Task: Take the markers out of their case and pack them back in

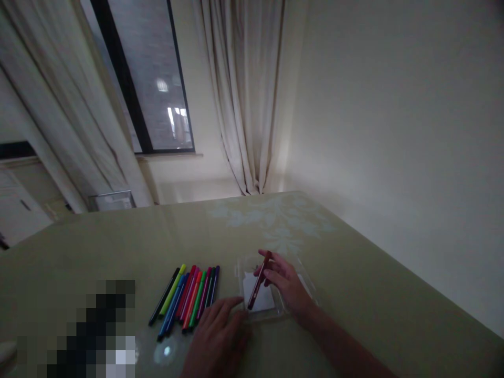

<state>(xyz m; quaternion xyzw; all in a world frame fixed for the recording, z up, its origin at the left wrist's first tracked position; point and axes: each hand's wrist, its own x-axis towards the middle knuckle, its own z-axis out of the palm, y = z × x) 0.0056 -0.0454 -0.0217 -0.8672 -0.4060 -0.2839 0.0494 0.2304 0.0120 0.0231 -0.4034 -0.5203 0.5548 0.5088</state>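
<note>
My right hand (286, 286) pinches a dark reddish-brown felt-tip pen (258, 283) between thumb and fingers. The pen is tilted, its lower end over a white card (252, 289) in a clear plastic case (268, 316). Near the case's left corner is my left hand (220, 331), fingers stretched out, with nothing visible in it; whether a fingertip touches the case I cannot tell. Left of that hand, several felt-tip pens in many colours lie side by side in a slanted row, among them a yellow-green pen (172, 291) and an orange-red pen (192, 302).
The glossy greenish tabletop (118, 247) has a pale leaf pattern at its far end. A pixelated dark patch (90, 331) covers the lower left. Beyond the table are curtains (244, 94), a window (153, 73) and a plain wall (394, 115) along the right.
</note>
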